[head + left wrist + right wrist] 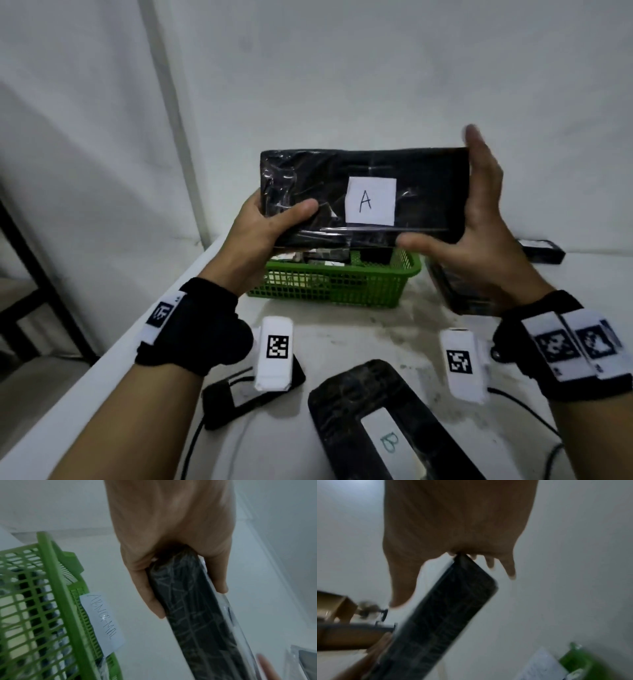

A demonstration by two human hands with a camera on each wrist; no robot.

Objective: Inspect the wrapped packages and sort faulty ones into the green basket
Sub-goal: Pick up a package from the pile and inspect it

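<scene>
I hold a black film-wrapped package (363, 195) with a white label "A" upright above the green basket (335, 281). My left hand (274, 222) grips its left end, thumb on the front and fingers behind. My right hand (479, 219) is spread at the right end, fingers straight up along the edge and thumb under the bottom edge. In the left wrist view the left hand (171, 534) clamps the package (197, 615) beside the basket (56, 588). In the blurred right wrist view the package (445, 615) butts against the right hand (457, 520). Several wrapped packages lie in the basket.
A black package labelled "B" (387, 428) lies near the table's front edge. More black packages (459, 294) are stacked right of the basket, and another (541, 251) lies further back. Two white marker blocks (275, 353) (462, 363) and cables sit in front. The basket carries a paper tag (102, 622).
</scene>
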